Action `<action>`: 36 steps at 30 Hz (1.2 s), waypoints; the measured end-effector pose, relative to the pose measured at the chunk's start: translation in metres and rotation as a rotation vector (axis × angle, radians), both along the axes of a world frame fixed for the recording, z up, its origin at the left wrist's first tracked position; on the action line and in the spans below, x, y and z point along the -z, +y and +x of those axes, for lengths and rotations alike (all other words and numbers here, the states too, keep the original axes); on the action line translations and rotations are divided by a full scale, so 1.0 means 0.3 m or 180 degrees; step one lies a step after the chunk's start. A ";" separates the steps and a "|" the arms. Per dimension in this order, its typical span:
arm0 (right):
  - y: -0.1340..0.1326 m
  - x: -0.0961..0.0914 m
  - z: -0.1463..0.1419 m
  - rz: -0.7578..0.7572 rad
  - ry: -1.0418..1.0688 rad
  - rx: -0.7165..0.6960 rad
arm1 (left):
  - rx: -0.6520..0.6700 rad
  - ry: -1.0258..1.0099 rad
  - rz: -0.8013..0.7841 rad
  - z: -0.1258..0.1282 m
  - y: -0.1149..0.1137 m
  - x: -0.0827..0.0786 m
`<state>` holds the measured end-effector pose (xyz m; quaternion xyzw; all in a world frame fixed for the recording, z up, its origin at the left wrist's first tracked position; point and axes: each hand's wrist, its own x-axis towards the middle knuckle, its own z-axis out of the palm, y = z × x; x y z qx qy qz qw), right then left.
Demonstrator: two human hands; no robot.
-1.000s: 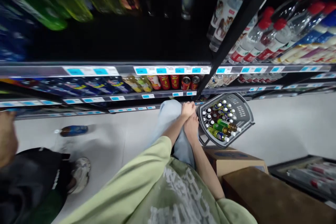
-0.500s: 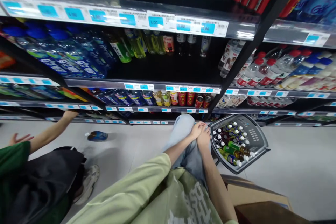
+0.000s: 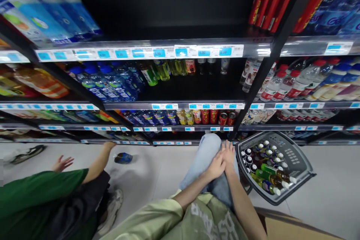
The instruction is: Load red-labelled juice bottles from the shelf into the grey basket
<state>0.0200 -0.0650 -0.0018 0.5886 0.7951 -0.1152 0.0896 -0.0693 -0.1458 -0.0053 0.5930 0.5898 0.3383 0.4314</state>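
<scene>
Our loosely straightened fingers point(image 3: 227, 146) held nothing; the basket point(image 3: 292, 155) of bottles point(image 3: 268, 173) looked heavy, best gripped by its rim.

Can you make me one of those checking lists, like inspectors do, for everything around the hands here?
Surface: pale, shiny floor.
Things by the hands: grey basket on the floor, beside the right leg, holding many capped bottles.
Clutter: one lone bottle on the floor to the left; cardboard box at the bottom right, partly out of view.
Hands: left hand and right hand touch each other, resting on the jeans; nothing seen held.
Cables: nothing seen.
Surroundings: dark shelves with drinks and price labels ahead; another person in a green top at the left, one arm stretched to a low shelf.
</scene>
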 end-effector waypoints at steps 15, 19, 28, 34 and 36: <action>-0.001 -0.024 -0.003 0.0006 0.0120 0.0362 | 0.1758 0.0946 -0.0108 -0.200 0.063 -0.226; -0.003 -0.019 -0.004 0.0097 0.0220 0.0451 | 0.2045 0.0478 -0.0195 -0.360 0.115 -0.297; -0.008 -0.025 -0.007 0.0115 0.0312 0.0433 | 0.0250 -0.0877 0.0077 -0.833 0.304 -0.638; -0.008 -0.021 -0.015 0.0083 0.0318 0.0460 | -0.1931 -0.0878 0.0963 -1.144 0.485 -0.764; -0.009 -0.022 -0.022 0.0055 0.0320 0.0419 | -0.2469 -0.0759 0.1192 -1.240 0.544 -0.807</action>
